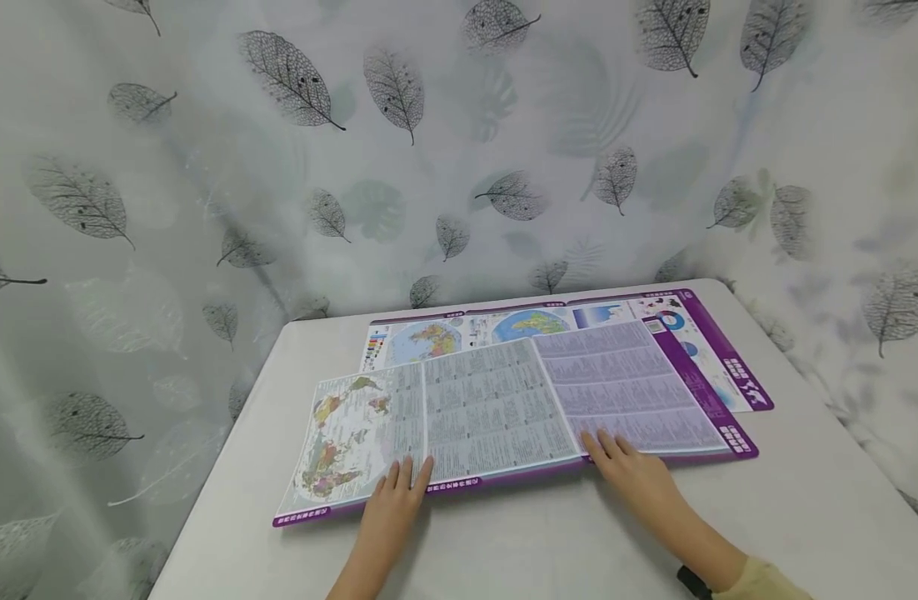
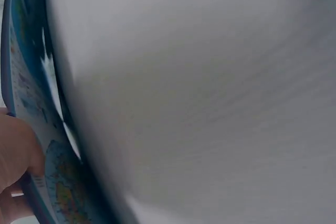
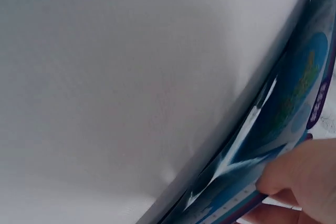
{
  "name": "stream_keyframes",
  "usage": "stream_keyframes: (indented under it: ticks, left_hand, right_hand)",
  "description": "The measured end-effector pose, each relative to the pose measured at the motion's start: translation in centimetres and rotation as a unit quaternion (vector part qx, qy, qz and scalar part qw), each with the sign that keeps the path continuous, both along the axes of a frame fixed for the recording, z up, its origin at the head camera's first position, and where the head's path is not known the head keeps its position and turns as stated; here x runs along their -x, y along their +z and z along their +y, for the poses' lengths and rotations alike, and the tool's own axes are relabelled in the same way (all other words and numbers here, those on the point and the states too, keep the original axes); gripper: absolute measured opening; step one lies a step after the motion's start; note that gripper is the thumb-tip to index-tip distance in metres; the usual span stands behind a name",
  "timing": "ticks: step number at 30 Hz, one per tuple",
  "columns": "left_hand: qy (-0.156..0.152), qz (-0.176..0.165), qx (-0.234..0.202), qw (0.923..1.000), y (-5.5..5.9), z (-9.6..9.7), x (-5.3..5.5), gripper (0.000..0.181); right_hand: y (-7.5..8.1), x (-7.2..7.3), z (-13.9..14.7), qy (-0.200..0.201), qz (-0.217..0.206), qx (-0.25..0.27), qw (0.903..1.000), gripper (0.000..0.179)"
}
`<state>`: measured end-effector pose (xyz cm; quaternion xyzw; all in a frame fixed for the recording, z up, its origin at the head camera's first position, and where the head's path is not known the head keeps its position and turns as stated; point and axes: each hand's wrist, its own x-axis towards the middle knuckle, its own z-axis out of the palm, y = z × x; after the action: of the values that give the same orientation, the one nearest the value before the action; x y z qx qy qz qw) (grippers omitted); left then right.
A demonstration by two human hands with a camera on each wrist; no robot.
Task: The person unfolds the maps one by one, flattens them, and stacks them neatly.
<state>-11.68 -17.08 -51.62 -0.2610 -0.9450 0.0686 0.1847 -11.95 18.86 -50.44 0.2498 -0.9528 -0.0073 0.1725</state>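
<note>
A long three-panel fold-out chart with a purple border lies in front of me, printed with dense text and a world map at its left end. Its front edge is lifted off the table. My left hand pinches that edge left of the middle, fingers on top; the left wrist view shows the left thumb against the map-printed underside. Right of the middle my right hand pinches the same edge, with its thumb underneath in the right wrist view.
A second purple-edged chart with globe maps lies behind, partly covered by the first. Both are over a white table. A leaf-patterned curtain hangs behind and along the sides.
</note>
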Motion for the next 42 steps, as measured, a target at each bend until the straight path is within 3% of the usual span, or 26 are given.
stream_keyframes:
  ticks: [4,10,16,27,34,42]
  left_hand:
    - [-0.018,0.029,0.004,0.9994,0.7,0.1,0.7,0.065]
    - [-0.020,0.030,0.035,0.9987,1.9,0.8,1.9,0.068]
    - [-0.034,0.042,0.049,0.9973,2.4,1.9,3.7,0.061]
    - [-0.052,0.080,0.055,0.9939,1.8,3.2,6.5,0.056]
    - [-0.053,0.095,0.059,0.9923,1.1,3.8,8.0,0.052]
    - [-0.049,0.085,0.067,0.9928,0.5,4.5,9.1,0.052]
  right_hand:
    - [0.2,-0.2,0.1,-0.006,0.018,0.025,0.9995,0.059]
    - [0.3,0.2,0.8,-0.016,0.041,0.050,0.9978,0.055]
    - [0.2,1.1,1.7,-0.029,0.049,0.050,0.9971,0.053]
    - [0.4,2.6,2.8,-0.039,0.052,0.037,0.9972,0.051]
    - [-0.2,3.9,3.4,-0.030,0.090,0.026,0.9951,0.046]
    - [-0.6,5.0,3.8,-0.046,0.061,0.018,0.9969,0.046]
